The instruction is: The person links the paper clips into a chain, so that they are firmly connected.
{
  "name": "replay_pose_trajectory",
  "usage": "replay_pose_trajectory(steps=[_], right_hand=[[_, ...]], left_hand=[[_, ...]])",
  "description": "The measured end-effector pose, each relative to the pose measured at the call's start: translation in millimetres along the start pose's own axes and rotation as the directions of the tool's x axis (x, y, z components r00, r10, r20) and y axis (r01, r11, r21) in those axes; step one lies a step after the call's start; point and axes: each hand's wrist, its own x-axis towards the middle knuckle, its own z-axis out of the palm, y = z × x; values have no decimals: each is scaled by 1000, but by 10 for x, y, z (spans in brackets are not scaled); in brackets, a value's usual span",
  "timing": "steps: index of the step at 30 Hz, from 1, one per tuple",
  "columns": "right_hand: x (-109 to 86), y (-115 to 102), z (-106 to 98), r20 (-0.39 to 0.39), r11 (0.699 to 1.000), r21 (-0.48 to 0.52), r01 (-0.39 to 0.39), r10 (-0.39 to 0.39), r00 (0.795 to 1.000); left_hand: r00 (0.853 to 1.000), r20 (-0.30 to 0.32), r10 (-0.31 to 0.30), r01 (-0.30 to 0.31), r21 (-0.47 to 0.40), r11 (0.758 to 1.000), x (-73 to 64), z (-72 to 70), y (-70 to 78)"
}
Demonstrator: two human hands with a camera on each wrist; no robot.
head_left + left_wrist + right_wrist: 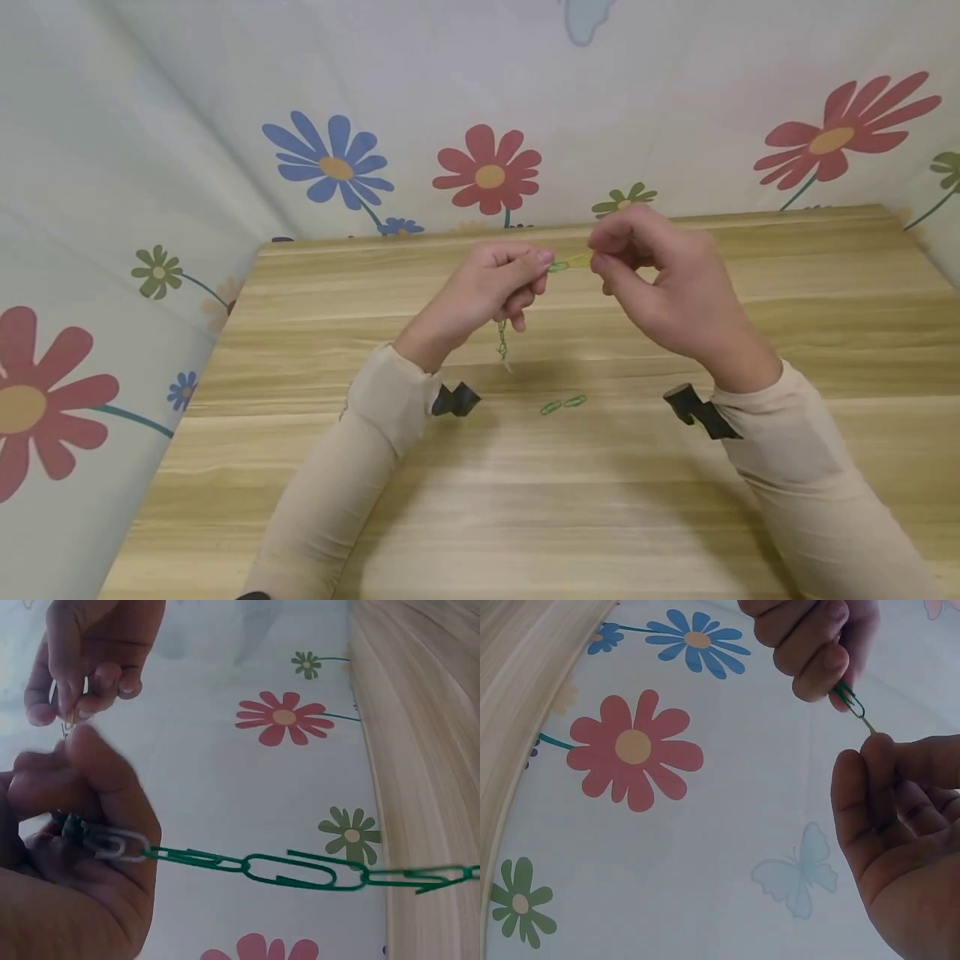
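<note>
A: So what step is this, linking clips?

B: Yeah, I'd say so. Left hand (483, 287) is pinching a green paperclip (558, 267) between thumb and finger, right hand (671, 287) has a yellow paperclip (580, 261) pinched, and the clips meet between the two, up above the tabletop (525, 517).

A: Hooked or nah?

B: Can't tell. Right wrist view puts yellow wire right at the green loop, but it's too tiny to call. Imo the next move calls for a steady left pinch while the right works the yellow round that loop.

A: Anything the head view misses?

B: Left wrist view spells out the paperclip chain (300, 871) hanging from the left hand: white paperclip (120, 844) near the palm, then at least three green links. From the head it's just a squiggle. But only the head view catches two loose green paperclips (551, 407) lying on the tabletop.
</note>
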Motion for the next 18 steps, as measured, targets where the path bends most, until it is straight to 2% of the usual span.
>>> replay_pose_trajectory(steps=[3,6,8,14,18], right_hand=[[11,-15,-19,0,998,54,-13,13,1000],[-2,-13,-8,34,997,66,-33,31,999],[-5,-10,-3,53,997,68,-43,39,998],[4,-7,-11,71,997,52,-57,54,996],[-12,20,-37,94,989,61,-134,128,987]], left_hand=[[996,78,39,-36,-42,998,17,-4,-32],[983,164,85,-71,-91,993,25,7,-86],[975,193,113,-93,-112,989,27,9,-108],[969,200,145,-114,-156,981,37,-5,-120],[973,180,147,-110,-200,974,53,-8,-127]])
